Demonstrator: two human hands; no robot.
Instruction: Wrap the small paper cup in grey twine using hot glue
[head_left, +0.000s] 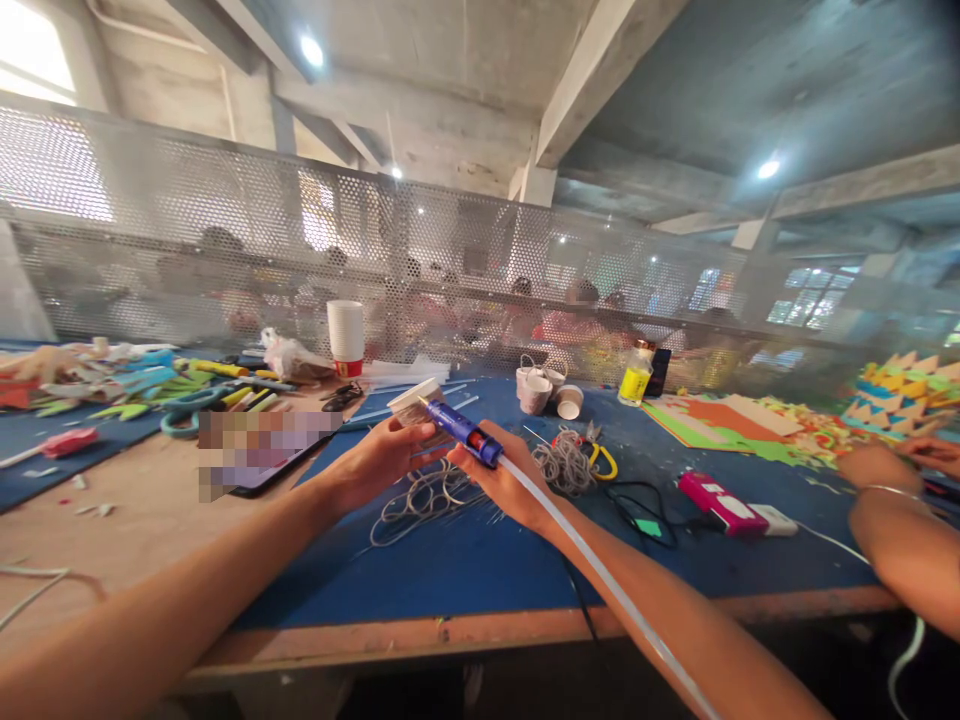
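My left hand (382, 458) grips a small paper cup (411, 402), tilted, above the blue mat. In my right hand (510, 478) is a blue glue gun (461, 428), its nozzle at the cup's rim; whether it touches I cannot tell. A long clear glue stick (570, 535) runs out of the gun's back and along my right forearm. Below my hands lies loose grey cord (427, 505), and a tangled bundle of cord (564, 462) sits just right of my right hand, beside yellow-handled pliers (604, 462).
Several small cups (534, 393) stand at the back, near a yellow-labelled bottle (635, 378). A tall cup stack (346, 340) and a phone (277, 465) are left. A pink power strip (720, 503) lies right, near another person's arm (892, 510). Perforated metal panels (450, 260) close off the back.
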